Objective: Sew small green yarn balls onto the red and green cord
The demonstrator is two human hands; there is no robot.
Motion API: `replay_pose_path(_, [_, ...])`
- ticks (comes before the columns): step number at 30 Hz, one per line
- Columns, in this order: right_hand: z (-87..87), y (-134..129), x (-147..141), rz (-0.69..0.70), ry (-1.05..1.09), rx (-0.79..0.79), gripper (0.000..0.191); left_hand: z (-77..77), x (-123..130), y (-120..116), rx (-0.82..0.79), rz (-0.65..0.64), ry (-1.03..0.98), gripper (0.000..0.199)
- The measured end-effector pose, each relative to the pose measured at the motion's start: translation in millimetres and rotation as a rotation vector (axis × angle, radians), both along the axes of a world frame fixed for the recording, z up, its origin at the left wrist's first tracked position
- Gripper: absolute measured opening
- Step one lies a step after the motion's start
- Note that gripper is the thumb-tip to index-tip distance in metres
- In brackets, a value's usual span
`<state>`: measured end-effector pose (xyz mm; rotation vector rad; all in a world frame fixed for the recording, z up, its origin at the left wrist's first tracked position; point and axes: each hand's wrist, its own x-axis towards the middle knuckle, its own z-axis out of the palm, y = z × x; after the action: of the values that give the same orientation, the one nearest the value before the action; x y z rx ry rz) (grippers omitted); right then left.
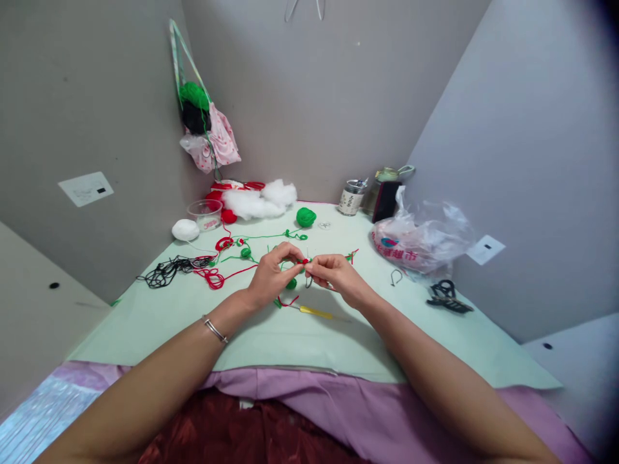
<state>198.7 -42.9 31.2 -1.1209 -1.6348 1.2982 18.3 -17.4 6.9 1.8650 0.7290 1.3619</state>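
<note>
Between my two hands, over the middle of the table, is a small red and green yarn piece (304,261). The thumb and fingers of my left hand (275,273) pinch it from the left. My right hand (338,276) closes on its right side with fingertips pressed together; whether they also hold a needle is too small to tell. A thin dark loop (308,281) hangs below the right fingertips. A small green yarn ball (291,283) lies just under the hands. Closer to me rests a crochet hook with a yellow handle (315,312), beside short red and green yarn ends.
Left: black yarn (171,270), red yarn (210,277), a white ball (186,229) and a clear tub (205,216). Behind: white stuffing (261,200) and a green yarn ball (305,217). Right: a can (352,197), plastic bag (420,238) and black hair claw (447,298).
</note>
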Motion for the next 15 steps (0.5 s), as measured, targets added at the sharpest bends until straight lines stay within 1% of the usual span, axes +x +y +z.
replay_pose_path(2, [2.6, 2.0, 5.8, -0.018, -0.091, 0.045, 0.037, 1.0, -0.6, -0.1, -0.026, -0.027, -0.01, 0.005])
replay_pose_path(4, [6.7, 3.9, 12.1, -0.091, -0.148, 0.111, 0.036, 2.1, -0.7, 0.0, -0.079, -0.052, -0.038, 0.006])
replay_pose_path(6, [10.4, 5.5, 16.6, -0.181, -0.131, 0.155, 0.032, 2.6, 0.0, 0.0, -0.144, -0.09, -0.064, 0.008])
replay_pose_path(7, [11.3, 6.0, 17.8, -0.197, -0.107, 0.153, 0.03, 2.5, 0.5, 0.1, -0.174, -0.112, -0.072, 0.01])
replay_pose_path(10, [9.1, 7.3, 17.4, -0.132, -0.013, 0.08, 0.028, 1.8, 2.3, 0.5, -0.238, -0.163, -0.085, 0.013])
replay_pose_path(12, [4.4, 8.1, 15.6, -0.082, 0.053, 0.024, 0.028, 1.6, 2.9, 1.1, -0.271, -0.188, -0.092, 0.015])
replay_pose_path(15, [-1.9, 9.8, 13.5, -0.047, 0.142, -0.068, 0.027, 3.0, 3.0, 1.7, -0.314, -0.227, -0.1, 0.018])
